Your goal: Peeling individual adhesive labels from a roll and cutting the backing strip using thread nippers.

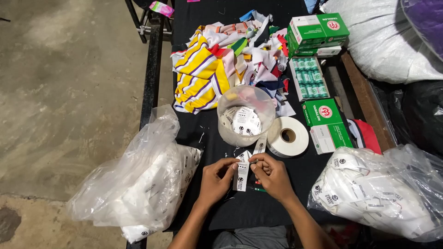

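My left hand (pixel 216 180) and my right hand (pixel 272 176) meet over the black cloth table (pixel 258 207). Together they pinch a strip of white printed labels (pixel 242 169). The strip hangs down from my left fingers and runs up to the right toward a white ribbon roll (pixel 288 136). A clear plastic tub (pixel 245 115) with several cut white labels inside stands just beyond my hands.
A heap of coloured fabric scraps (pixel 226 60) lies at the back. Green and white boxes (pixel 318 30) and spools sit at the right. Clear bags of white labels rest at the left (pixel 138 184) and the right (pixel 378 193). Concrete floor lies to the left.
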